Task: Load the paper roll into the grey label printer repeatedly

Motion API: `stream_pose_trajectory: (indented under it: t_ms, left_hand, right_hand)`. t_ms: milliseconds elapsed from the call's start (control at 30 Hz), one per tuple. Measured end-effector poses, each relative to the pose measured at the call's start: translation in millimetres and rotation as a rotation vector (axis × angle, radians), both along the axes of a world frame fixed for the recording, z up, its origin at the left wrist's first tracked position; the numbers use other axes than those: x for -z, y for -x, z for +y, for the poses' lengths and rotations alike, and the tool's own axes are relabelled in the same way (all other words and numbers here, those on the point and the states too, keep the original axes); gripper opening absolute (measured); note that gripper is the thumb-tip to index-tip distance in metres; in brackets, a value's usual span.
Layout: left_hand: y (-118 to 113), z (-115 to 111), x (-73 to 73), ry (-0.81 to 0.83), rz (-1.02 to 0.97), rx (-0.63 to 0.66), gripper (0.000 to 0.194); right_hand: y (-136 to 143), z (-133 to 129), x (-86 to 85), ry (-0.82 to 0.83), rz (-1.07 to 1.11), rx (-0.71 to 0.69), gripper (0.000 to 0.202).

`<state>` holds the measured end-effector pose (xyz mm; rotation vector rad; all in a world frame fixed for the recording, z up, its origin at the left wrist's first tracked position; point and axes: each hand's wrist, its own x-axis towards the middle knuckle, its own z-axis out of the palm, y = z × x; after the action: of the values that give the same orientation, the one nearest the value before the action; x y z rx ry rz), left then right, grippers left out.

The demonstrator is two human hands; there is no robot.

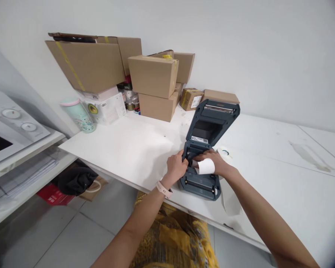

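Note:
A dark grey label printer (201, 189) stands on the white table with its lid raised. My left hand (177, 166) grips the left side wall of the printer's body, fingers bent over the edge. Inside the printer bay is a small white paper roll (206, 166) with a brown core facing left. My right hand (214, 160) is closed around the roll's far and right side; some of its fingertips are hidden behind the roll. A loose strip of white backing paper (231, 201) lies on the table to the right of the printer.
Cardboard boxes (153, 76) are stacked along the wall behind the white table (134, 145). A mint tumbler (79, 116) stands at the back left, beside a white box. A white microwave (13, 123) is on a shelf at far left. A roll (225, 152) lies behind my right hand.

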<state>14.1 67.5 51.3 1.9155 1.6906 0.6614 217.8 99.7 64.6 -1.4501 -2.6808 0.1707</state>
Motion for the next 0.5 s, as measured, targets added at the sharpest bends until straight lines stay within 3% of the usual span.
stream_pose_trajectory:
  t_ms: [233, 400, 500]
  left_hand:
    - [0, 1, 1.3, 0.004, -0.004, -0.010, 0.050]
    - [0, 0, 0.2, 0.009, -0.022, -0.014, 0.049]
    - [0, -1, 1.8, -0.001, -0.044, -0.019, 0.049]
  right_hand:
    - [1, -13, -7.2, 0.011, 0.041, -0.056, 0.031]
    - [9, -69, -21.1, 0.037, 0.302, -0.105, 0.036]
    - [16, -109, -10.5, -0.019, 0.404, -0.047, 0.035]
